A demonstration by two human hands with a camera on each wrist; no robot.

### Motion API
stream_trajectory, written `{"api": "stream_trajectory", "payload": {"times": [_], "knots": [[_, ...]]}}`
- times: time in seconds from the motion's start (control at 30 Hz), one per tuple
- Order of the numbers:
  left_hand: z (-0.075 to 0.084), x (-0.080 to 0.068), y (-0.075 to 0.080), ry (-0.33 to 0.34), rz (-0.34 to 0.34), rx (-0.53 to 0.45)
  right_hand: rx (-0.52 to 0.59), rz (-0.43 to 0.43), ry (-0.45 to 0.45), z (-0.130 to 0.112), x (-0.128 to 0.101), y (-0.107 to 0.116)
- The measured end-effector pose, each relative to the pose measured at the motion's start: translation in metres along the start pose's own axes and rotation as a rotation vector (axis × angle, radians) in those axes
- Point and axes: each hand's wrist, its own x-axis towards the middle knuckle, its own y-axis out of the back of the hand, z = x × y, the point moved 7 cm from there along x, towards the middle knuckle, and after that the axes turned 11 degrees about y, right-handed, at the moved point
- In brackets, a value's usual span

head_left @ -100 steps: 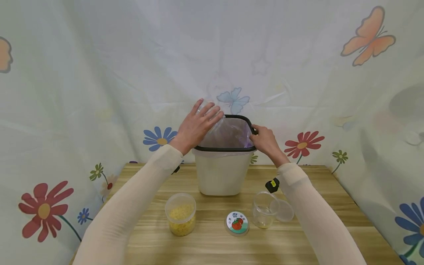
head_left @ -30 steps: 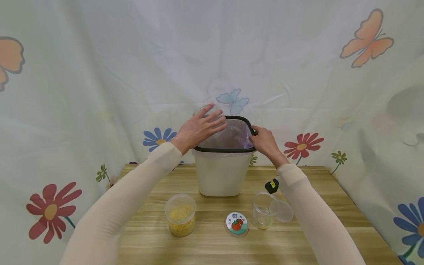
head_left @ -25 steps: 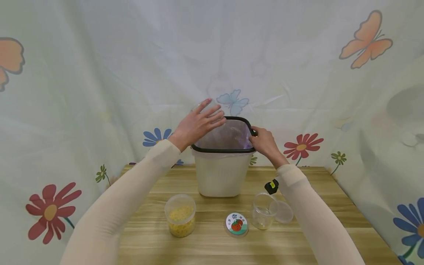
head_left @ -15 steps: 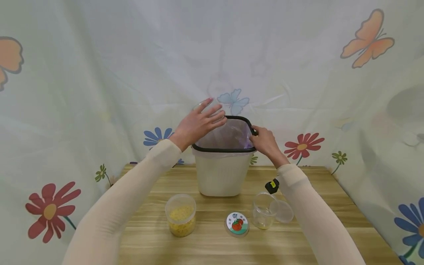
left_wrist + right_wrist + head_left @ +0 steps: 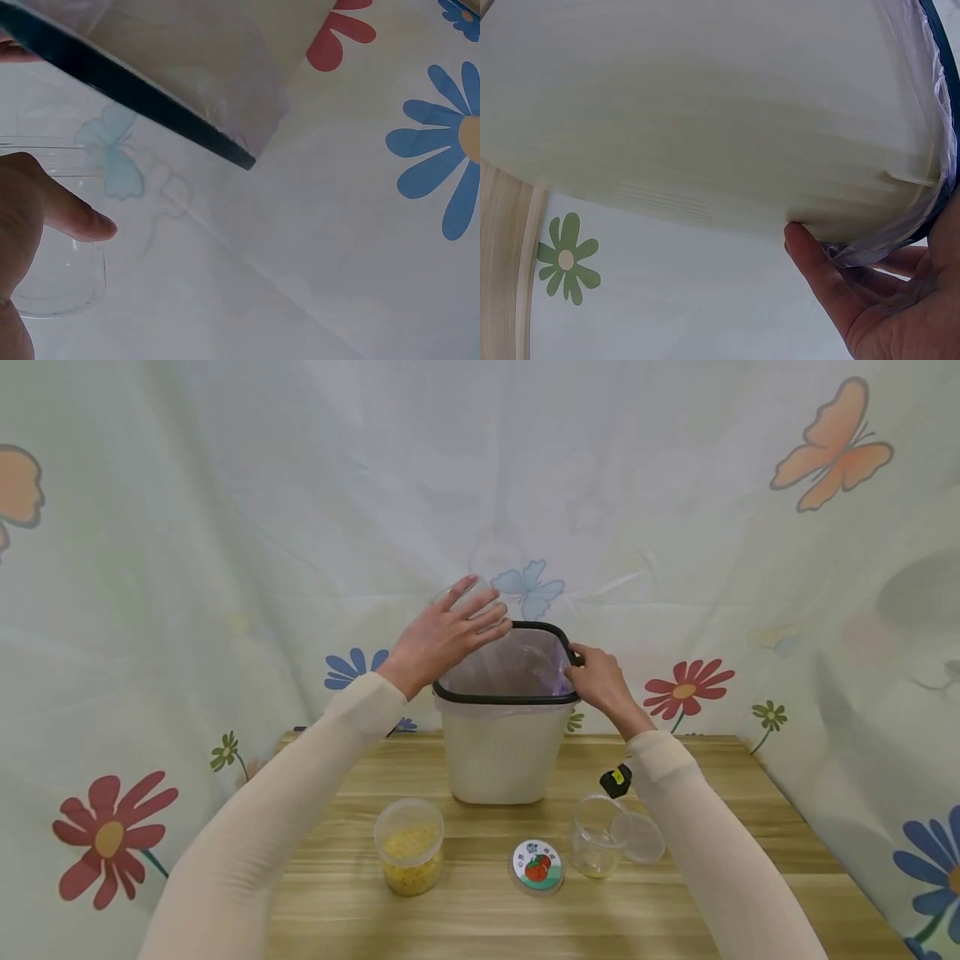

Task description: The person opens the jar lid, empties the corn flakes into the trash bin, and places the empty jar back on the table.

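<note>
At the back of the table stands a cream trash can (image 5: 502, 756) with a black rim (image 5: 510, 700) and a clear bag (image 5: 528, 664) lining it. Over its left side my left hand (image 5: 442, 639) holds a clear jar (image 5: 67, 262). The left wrist view shows the thumb along the jar's side; nothing is visible inside it. Its ringed neck lies at the end nearer the can. My right hand (image 5: 600, 677) grips the can's right rim. In the right wrist view its thumb (image 5: 814, 262) lies against the can's outer wall, below the bunched bag edge.
On the wooden table (image 5: 465, 927) stand a tub of yellow bits (image 5: 411, 860), a round container with a tomato-print lid (image 5: 537, 867) and another clear jar (image 5: 592, 852). A translucent lid (image 5: 647, 842) lies beside that jar. A patterned curtain (image 5: 337, 510) hangs behind.
Over the last second my left hand has risen slightly and shifted a little left with the jar. The right hand and the table items have stayed put.
</note>
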Motion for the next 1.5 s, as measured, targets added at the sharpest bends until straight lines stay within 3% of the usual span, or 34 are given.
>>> {"api": "stream_trajectory", "payload": {"times": [0.17,0.37,0.8,1.07,1.23,1.5], "knots": [[0.017,-0.003,-0.008,-0.059,-0.037,0.032,0.005,-0.003,0.001,-0.001,-0.001,-0.001],[0.015,-0.002,-0.006,-0.044,-0.018,0.025,0.02,0.006,-0.003,0.0,-0.002,-0.002],[0.0,-0.002,0.0,0.103,0.01,-0.164,0.014,0.017,-0.004,0.003,-0.006,0.004],[-0.01,-0.002,-0.006,0.206,0.011,-0.329,-0.009,0.044,0.027,0.002,-0.006,0.009],[-0.013,-0.004,-0.006,0.265,0.022,-0.358,-0.02,0.068,0.07,-0.001,-0.006,0.012],[-0.014,-0.005,0.007,0.332,0.075,-0.412,-0.026,0.082,0.133,-0.007,-0.009,0.016]]}}
